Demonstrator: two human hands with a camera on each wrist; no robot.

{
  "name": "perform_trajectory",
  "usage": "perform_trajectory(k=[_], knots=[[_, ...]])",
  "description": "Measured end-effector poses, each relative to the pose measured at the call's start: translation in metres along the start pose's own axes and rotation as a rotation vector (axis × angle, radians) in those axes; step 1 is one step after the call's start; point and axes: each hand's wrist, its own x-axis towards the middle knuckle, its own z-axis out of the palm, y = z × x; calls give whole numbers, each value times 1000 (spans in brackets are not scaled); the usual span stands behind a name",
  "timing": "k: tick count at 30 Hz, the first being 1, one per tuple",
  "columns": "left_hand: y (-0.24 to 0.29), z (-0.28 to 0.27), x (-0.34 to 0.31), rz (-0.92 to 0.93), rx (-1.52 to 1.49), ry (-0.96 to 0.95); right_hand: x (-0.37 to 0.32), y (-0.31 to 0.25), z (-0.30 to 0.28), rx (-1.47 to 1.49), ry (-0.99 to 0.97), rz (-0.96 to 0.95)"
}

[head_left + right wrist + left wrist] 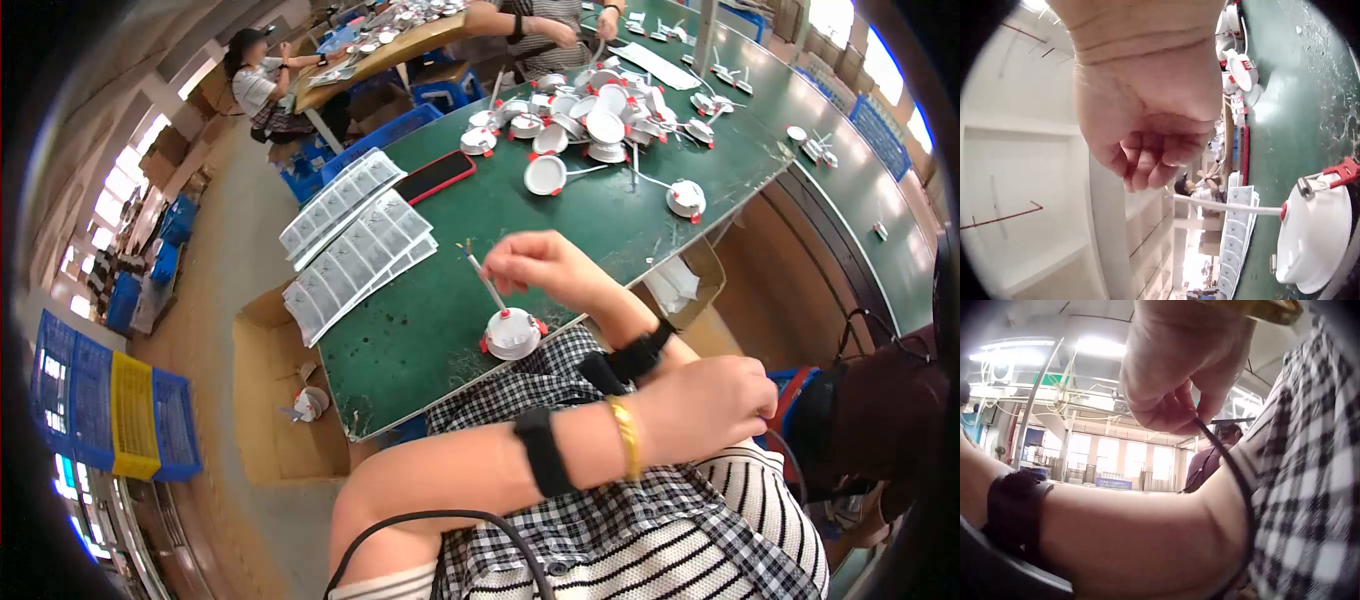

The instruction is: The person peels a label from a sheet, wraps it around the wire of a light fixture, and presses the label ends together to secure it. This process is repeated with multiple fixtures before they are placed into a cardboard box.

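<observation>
My right hand (545, 268) is over the green table beside the raised white cable (488, 283) of a round white lamp (513, 335) with red clips. In the right wrist view this hand (1150, 119) has loosely bent fingers, and the cable (1229, 206) ends just past them, seemingly apart. Bare wire ends show at the cable tip in the head view. Across my body, my left hand (705, 400) is held over my lap. The left wrist view shows this hand (1185, 369) pinching a thin black cord (1235, 465).
A heap of white lamps (585, 115) lies at the far side. Printed label sheets (355, 250) and a red-edged phone (436, 178) are at the left. Cardboard boxes (270, 400) stand below the left edge and under the table. Other people (262, 85) sit at further tables.
</observation>
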Motion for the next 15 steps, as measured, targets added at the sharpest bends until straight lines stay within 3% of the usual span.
perform_trajectory(k=[1, 2, 3, 5, 6, 7, 8, 10, 12, 15], knots=[[-4, -20, -9, 46, -68, 14, -9, -5, 3, -79, -63, 8], [-7, -48, -20, 141, 149, 99, -23, 2, 3, -170, 2, 3], [1, -78, -38, 12, 159, 294, -36, 11, -2, -257, 49, -11], [-2, -144, -86, -221, 371, 618, -41, -10, -7, -199, -135, 107], [-11, -168, -109, -386, 451, 766, -37, -14, -1, -310, -237, -40], [-27, -189, -133, -434, 450, 903, -34, -21, 5, -421, -325, -185], [-49, -204, -158, -441, 544, 984, -30, -50, 30, -385, -461, -152], [-77, -214, -191, -586, 615, 1005, -25, -74, 71, -219, -709, -137], [-83, -210, -199, -629, 680, 988, -18, -78, 104, -110, -883, -446], [-84, -201, -198, -673, 604, 998, -12, -80, 134, -133, -1033, -481]])
